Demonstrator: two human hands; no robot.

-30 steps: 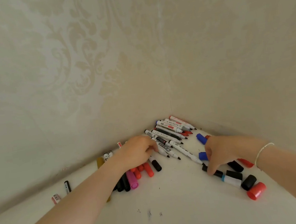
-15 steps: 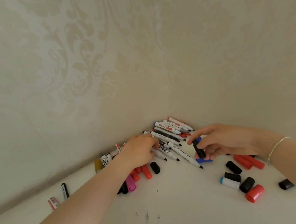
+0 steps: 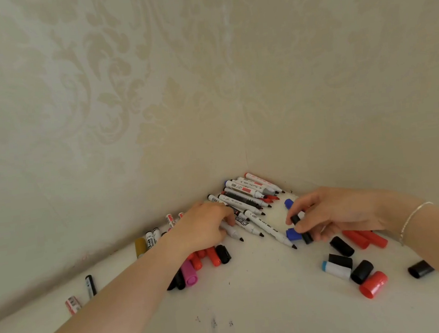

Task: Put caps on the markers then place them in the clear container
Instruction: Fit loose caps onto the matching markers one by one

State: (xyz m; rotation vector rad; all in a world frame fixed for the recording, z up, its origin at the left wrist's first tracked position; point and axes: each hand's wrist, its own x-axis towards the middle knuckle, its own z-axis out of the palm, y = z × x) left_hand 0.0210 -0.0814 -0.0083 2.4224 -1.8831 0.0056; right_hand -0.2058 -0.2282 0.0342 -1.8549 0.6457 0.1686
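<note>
Left to right: our left hand (image 3: 206, 228) still grips an uncapped marker (image 3: 233, 232) at the pile on the surface (image 3: 255, 311). Our right hand (image 3: 334, 212), on the caps a second ago, now pinches a black cap (image 3: 301, 229) in its fingers (image 3: 297, 207), lifted, ready for capping. No container is visible.

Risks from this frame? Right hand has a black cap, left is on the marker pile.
1. Colour mismatch: the right hand pinches a black cap, yet the uncapped markers mix black and red tips; the left hand hides which one it grips.
2. Open tips could add to the ink marks on the table.
3. Loose round caps like the red cap may roll.
4. No clear container is in view.
</note>
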